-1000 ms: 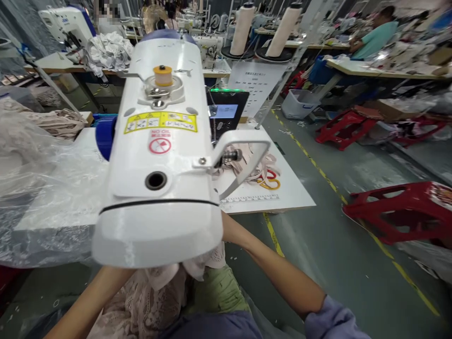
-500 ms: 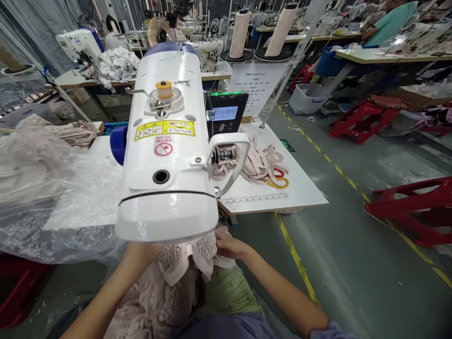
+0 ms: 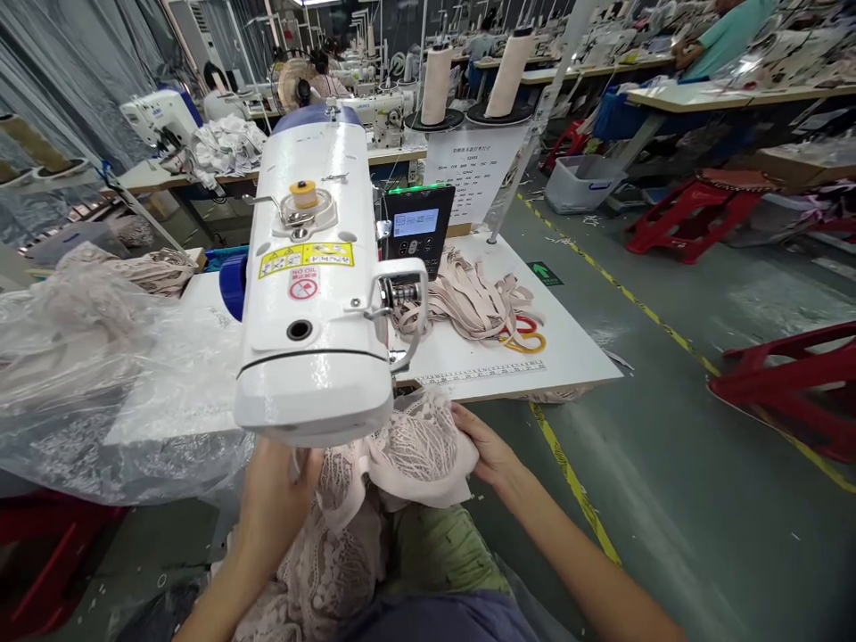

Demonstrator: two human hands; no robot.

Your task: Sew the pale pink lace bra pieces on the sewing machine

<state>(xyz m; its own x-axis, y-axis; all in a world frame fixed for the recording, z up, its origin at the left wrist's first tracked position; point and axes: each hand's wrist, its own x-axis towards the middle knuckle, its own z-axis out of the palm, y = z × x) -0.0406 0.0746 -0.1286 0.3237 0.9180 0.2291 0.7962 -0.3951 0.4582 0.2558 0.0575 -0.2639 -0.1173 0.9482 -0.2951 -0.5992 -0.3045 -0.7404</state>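
Nearest, a heap of pinkish lace [image 3: 327,562] lies over the lap, next to a green cloth [image 3: 438,544]. Just beyond it, a pale pink lace bra [image 3: 424,455] hangs between the two hands, in front of the worktop [image 3: 575,361] and partly under the head of a white sewing machine [image 3: 314,392]. The right hand [image 3: 488,450] has a narrow grip, thumb and fingers closed on the outer edge of one cup. The left hand [image 3: 277,490] is curled at the bra's other side, right beneath the machine head; its fingertips are partly hidden, so I cannot tell how firm that grip is.

On the worktop, right of the machine, a printed ruler scale [image 3: 488,372] runs along the front edge. Behind it are scissors [image 3: 525,341] with red and yellow handles, touching a tangle of pink straps [image 3: 468,299]. Clear plastic [image 3: 60,419] covers the left end.

Farther back stand a lit control panel [image 3: 415,227], a printed sheet [image 3: 468,169] and two thread cones [image 3: 438,85]. Red stools [image 3: 795,383] stand on the floor to the right. In the distance are a round fan [image 3: 294,85] and a person in a green top [image 3: 732,40].
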